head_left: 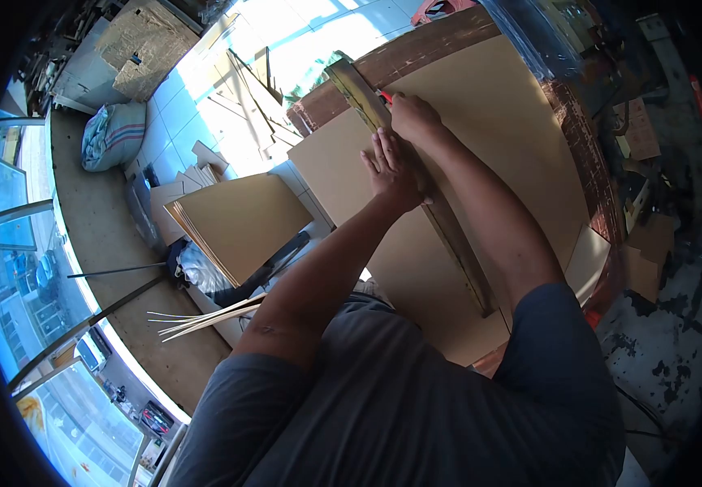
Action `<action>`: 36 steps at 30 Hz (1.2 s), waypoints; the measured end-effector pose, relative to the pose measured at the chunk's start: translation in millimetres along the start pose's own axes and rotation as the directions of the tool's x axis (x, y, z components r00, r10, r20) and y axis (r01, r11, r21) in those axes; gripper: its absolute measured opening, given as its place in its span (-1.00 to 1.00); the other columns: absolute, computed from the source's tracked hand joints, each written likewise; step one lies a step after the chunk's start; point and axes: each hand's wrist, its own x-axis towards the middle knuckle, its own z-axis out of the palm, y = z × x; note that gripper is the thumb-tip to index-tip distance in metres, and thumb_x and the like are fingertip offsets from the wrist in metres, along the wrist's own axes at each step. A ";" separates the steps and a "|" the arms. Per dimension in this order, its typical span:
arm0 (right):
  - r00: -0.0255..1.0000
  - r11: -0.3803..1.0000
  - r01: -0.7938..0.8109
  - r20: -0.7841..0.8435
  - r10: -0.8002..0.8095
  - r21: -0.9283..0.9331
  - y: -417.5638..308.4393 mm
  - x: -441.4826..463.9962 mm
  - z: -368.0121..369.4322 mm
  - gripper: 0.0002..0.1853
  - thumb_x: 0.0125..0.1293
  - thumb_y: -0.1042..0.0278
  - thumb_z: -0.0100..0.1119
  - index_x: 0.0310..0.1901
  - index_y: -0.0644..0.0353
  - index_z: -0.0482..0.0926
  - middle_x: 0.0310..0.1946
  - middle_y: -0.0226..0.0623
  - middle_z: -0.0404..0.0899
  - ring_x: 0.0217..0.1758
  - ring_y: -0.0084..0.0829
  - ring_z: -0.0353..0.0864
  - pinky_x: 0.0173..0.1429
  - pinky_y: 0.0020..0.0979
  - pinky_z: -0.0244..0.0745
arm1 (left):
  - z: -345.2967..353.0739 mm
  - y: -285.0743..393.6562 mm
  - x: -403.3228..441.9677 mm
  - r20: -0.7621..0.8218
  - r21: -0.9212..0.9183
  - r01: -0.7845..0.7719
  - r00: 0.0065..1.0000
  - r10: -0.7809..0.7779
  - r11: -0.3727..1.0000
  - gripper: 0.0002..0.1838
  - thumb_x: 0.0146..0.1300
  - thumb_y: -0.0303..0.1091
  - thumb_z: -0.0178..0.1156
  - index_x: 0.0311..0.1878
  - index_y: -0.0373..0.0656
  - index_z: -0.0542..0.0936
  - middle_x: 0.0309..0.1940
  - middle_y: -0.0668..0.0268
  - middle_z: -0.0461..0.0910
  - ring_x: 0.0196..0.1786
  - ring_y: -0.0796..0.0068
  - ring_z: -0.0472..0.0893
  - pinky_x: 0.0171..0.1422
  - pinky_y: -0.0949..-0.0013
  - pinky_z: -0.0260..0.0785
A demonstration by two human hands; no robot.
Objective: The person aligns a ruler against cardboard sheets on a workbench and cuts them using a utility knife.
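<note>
A large brown sheet of board point(489, 97) lies on the worktable, with a long wooden straightedge point(456, 252) running across it. My left hand point(395, 174) lies on the straightedge, its fingers stretched out and pressing down. Just beyond it, my right hand point(414, 120) is closed around a red utility knife point(384, 96), held against the right side of the straightedge near its far end. Most of the knife is hidden in the fist, and its blade is too small to make out.
The worktable's worn reddish-brown edge point(440, 40) shows beyond the sheet. A stack of brown boards point(245, 219) stands at the left, near several thin strips point(205, 318). Wood offcuts point(245, 93) lie on the tiled floor. A striped sack point(114, 136) rests by the windows.
</note>
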 end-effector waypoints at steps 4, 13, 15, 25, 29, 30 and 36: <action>0.998 0.999 0.018 0.055 -0.015 -0.046 -5.9 -3.1 -5.2 -0.70 0.34 0.32 0.06 -0.01 0.31 0.62 -0.04 0.05 0.68 0.10 -0.01 0.67 0.15 -0.07 0.58 | -2.6 1.0 -1.9 0.012 -0.008 0.002 1.000 -0.002 1.000 0.58 -0.18 0.35 0.49 0.50 -0.54 -0.35 0.53 -0.32 -0.57 0.60 -0.23 -0.54 0.56 -0.38 -0.43; 0.967 0.993 -0.014 0.252 0.043 -0.116 14.4 -29.7 -10.9 -0.70 0.34 0.35 0.04 -0.01 0.32 0.61 0.00 0.09 0.65 0.10 0.04 0.65 0.15 -0.06 0.57 | 0.5 1.4 -0.3 0.010 0.000 0.008 1.000 -0.008 1.000 0.60 -0.21 0.34 0.51 0.50 -0.53 -0.37 0.53 -0.31 -0.57 0.60 -0.19 -0.57 0.56 -0.38 -0.47; 0.972 0.995 -0.017 0.233 0.039 -0.094 30.7 -55.7 -6.3 -0.69 0.36 0.35 0.01 0.02 0.33 0.59 0.00 0.09 0.65 0.10 0.04 0.65 0.16 -0.06 0.57 | 0.7 1.4 2.1 -0.005 -0.002 -0.002 1.000 0.002 1.000 0.60 -0.21 0.35 0.51 0.50 -0.53 -0.36 0.53 -0.31 -0.57 0.60 -0.19 -0.57 0.55 -0.39 -0.48; 0.911 0.988 -0.154 0.384 0.147 -0.013 115.1 -212.4 17.2 -0.61 0.52 0.15 -0.10 0.09 0.37 0.40 -0.14 0.16 0.63 -0.02 0.12 0.65 0.08 0.04 0.50 | -1.7 2.2 -0.2 0.001 0.027 -0.002 1.000 0.002 1.000 0.62 -0.23 0.43 0.47 0.49 -0.58 -0.32 0.52 -0.35 -0.56 0.60 -0.24 -0.54 0.53 -0.45 -0.42; 0.862 0.970 -0.187 0.449 0.237 -0.152 142.1 -268.3 24.0 -0.68 0.47 0.26 -0.09 0.09 0.31 0.41 -0.13 0.11 0.65 -0.02 0.09 0.67 0.09 0.03 0.54 | 1.3 1.1 1.2 -0.020 0.023 0.001 1.000 0.000 1.000 0.65 -0.26 0.45 0.47 0.48 -0.59 -0.34 0.52 -0.34 -0.57 0.60 -0.26 -0.52 0.52 -0.45 -0.39; 0.854 0.965 -0.170 0.459 0.246 -0.200 145.8 -278.7 22.9 -0.68 0.46 0.24 -0.06 0.09 0.30 0.43 -0.13 0.09 0.66 -0.03 0.07 0.67 0.08 0.02 0.54 | 1.4 1.0 1.6 -0.020 0.025 -0.007 1.000 0.008 1.000 0.65 -0.26 0.45 0.47 0.48 -0.59 -0.34 0.52 -0.34 -0.57 0.60 -0.26 -0.52 0.52 -0.45 -0.39; 0.789 0.944 -0.084 0.557 0.259 -0.320 160.7 -308.4 -5.8 -0.67 0.43 0.19 0.04 0.03 0.28 0.48 -0.18 0.04 0.67 -0.06 0.05 0.68 0.05 0.02 0.56 | -0.7 1.7 3.0 0.001 0.050 0.003 1.000 -0.003 0.999 0.66 -0.26 0.48 0.45 0.47 -0.61 -0.36 0.51 -0.35 -0.58 0.59 -0.27 -0.53 0.52 -0.46 -0.36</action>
